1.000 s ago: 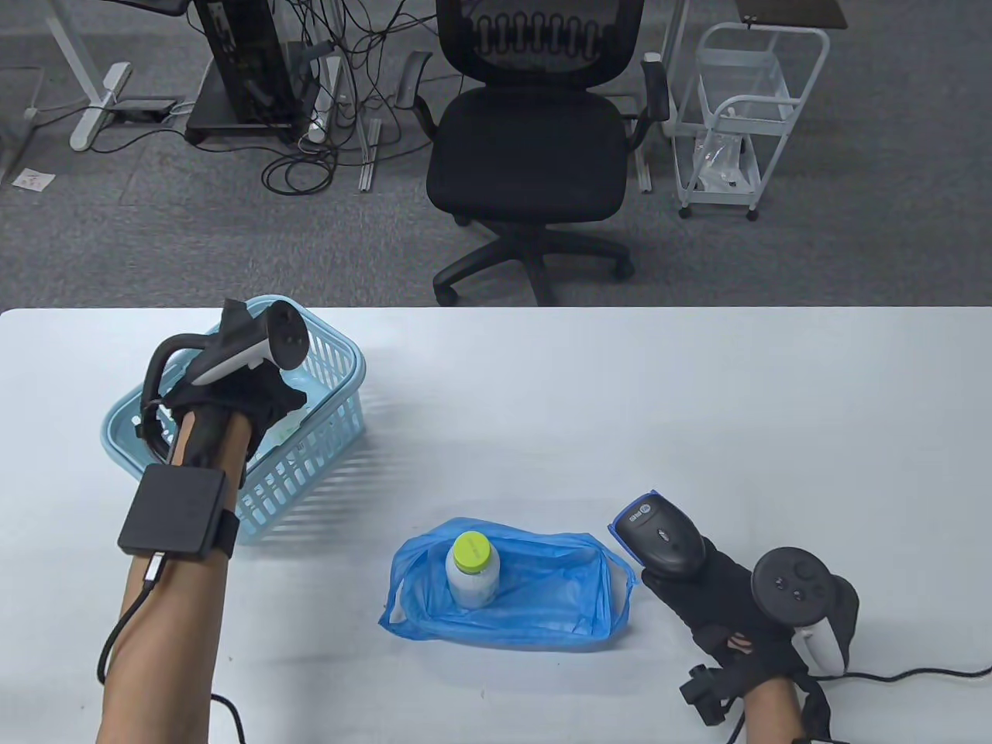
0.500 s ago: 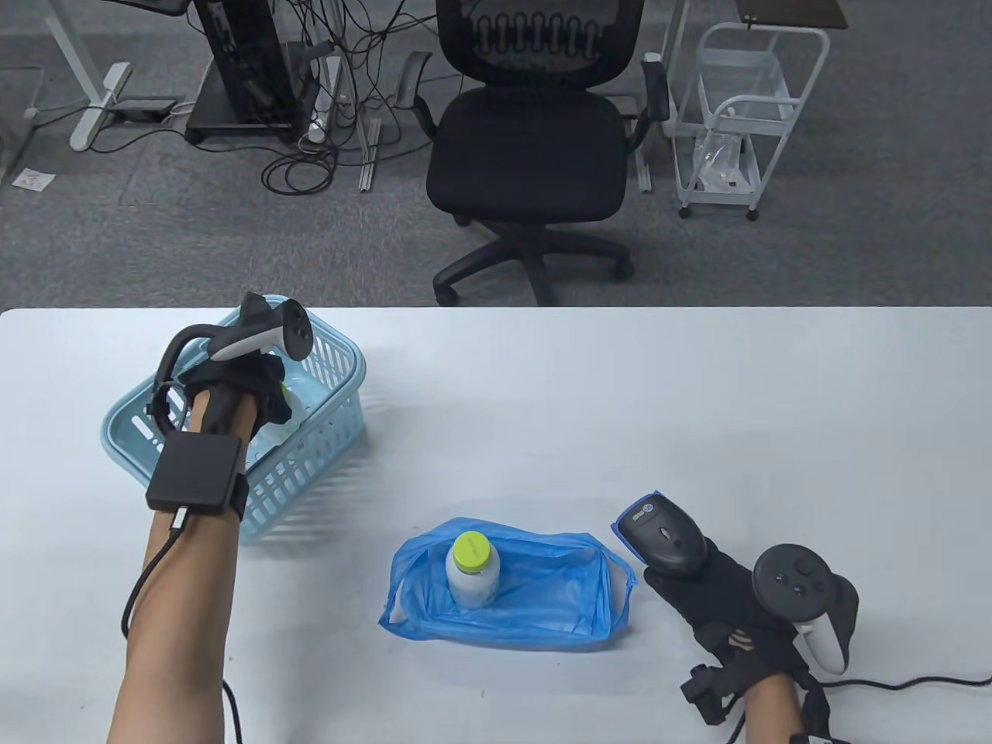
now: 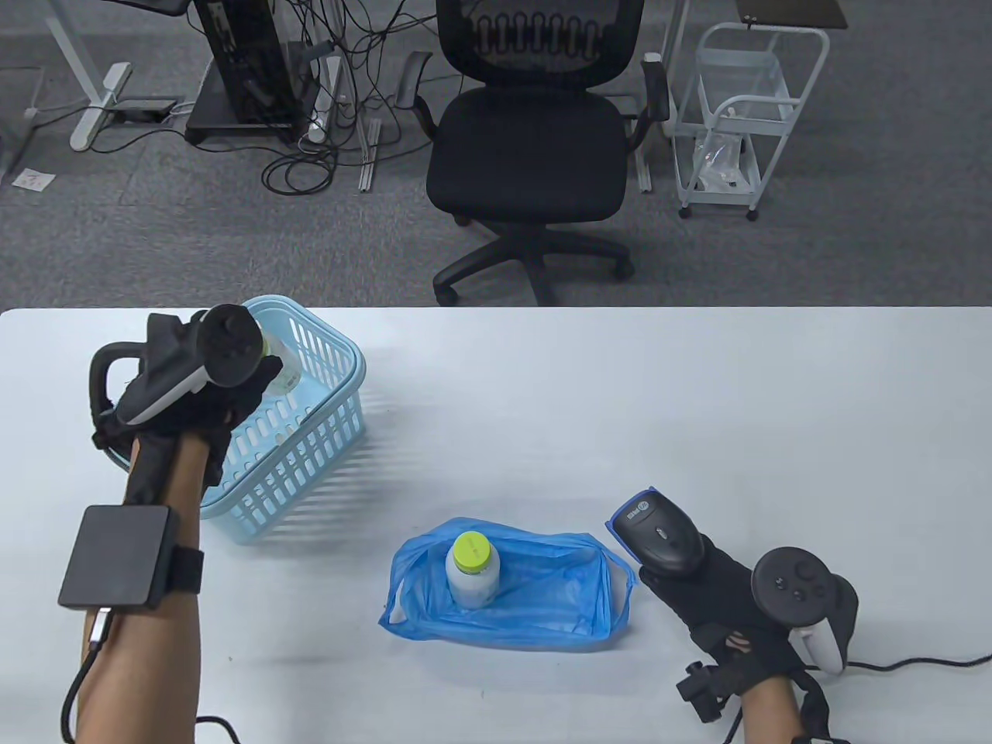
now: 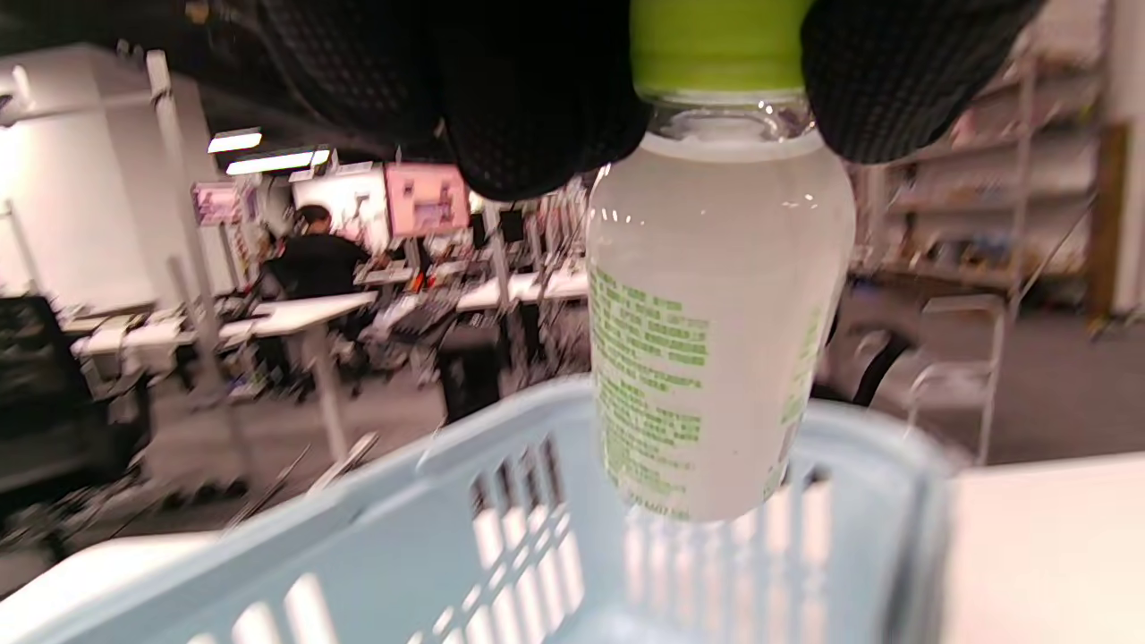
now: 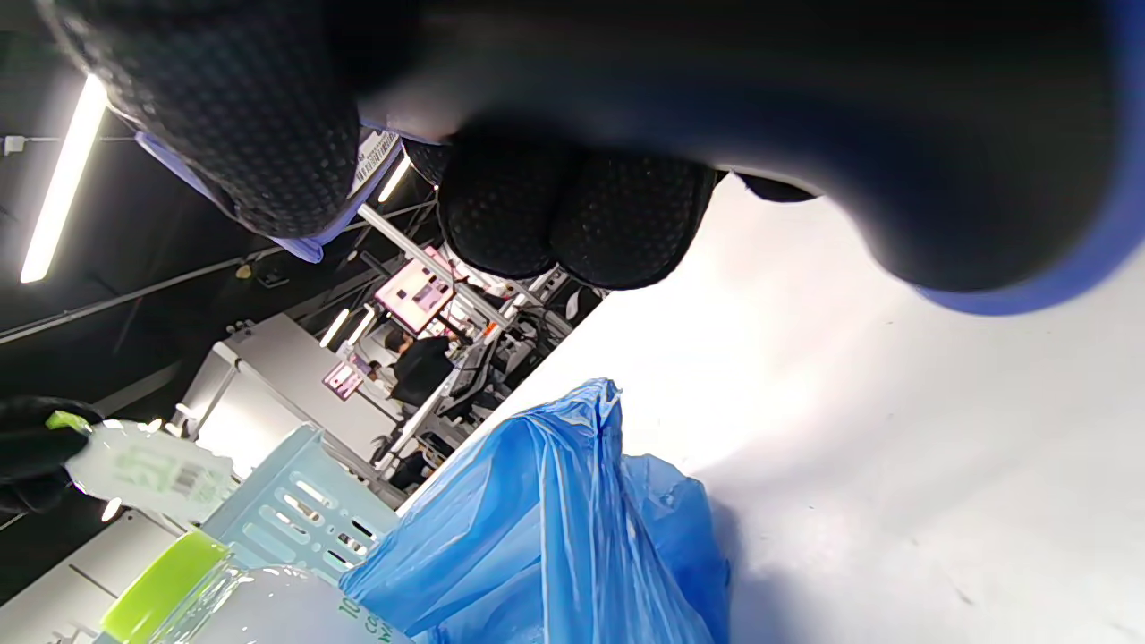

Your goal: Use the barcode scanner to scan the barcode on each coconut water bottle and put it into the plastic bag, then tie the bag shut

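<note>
The left hand (image 3: 182,391) has come up out of the basket (image 3: 325,411), pinching a bottle (image 4: 716,331) by its green cap. The right hand (image 3: 728,601) grips the scanner (image 3: 659,535) beside the bag (image 3: 573,612). Next the barcode must face it.

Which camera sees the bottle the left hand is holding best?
The left wrist view: the held bottle fills it, lime cap pinched by the left hand. The table view mostly hides it; the right wrist view shows it small, far off.
</note>
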### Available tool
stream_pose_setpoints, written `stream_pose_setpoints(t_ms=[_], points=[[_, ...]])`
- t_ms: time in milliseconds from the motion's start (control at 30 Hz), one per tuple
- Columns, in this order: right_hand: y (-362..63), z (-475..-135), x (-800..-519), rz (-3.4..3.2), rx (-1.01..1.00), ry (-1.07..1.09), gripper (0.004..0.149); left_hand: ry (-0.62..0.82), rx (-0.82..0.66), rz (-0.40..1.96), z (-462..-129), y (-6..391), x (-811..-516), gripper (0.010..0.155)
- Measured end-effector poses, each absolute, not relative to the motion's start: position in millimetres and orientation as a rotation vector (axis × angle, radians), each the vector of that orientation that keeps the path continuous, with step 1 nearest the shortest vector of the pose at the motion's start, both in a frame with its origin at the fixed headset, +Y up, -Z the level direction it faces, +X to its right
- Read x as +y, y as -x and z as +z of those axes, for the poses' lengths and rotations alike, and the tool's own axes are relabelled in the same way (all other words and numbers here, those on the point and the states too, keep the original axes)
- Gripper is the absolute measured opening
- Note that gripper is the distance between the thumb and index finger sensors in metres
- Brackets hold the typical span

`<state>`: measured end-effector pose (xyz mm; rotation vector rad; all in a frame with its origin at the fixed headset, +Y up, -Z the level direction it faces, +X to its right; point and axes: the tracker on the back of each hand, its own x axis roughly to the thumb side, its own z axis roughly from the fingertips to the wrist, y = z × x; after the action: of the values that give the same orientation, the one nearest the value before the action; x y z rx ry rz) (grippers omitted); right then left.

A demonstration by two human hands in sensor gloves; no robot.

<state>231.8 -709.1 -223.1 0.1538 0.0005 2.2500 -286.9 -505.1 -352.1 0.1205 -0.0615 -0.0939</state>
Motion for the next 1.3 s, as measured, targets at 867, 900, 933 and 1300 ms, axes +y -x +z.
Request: stream_pose_setpoints(t_ms=[867,900,933,1300], points=[[-222,-230,-696,2.107,-0.014,-0.363,0.044,-0.097,-0.463,0.253,-302,83,-542,0.072],[-222,-230,-696,2.108,-0.015,-0.364,0.043,-0.091,-0.467,0.257,-302,81,-542,0.072],[-222,-230,-696,2.107,-0.016,-0.363,0.043,-0.088,-0.47,0.257,-302,80,-542,0.072],[-231,-229,-702,2.123,-0.064,-0.219,0.049,0.053,-0.709,0.156,-278,67,-560,0.069]])
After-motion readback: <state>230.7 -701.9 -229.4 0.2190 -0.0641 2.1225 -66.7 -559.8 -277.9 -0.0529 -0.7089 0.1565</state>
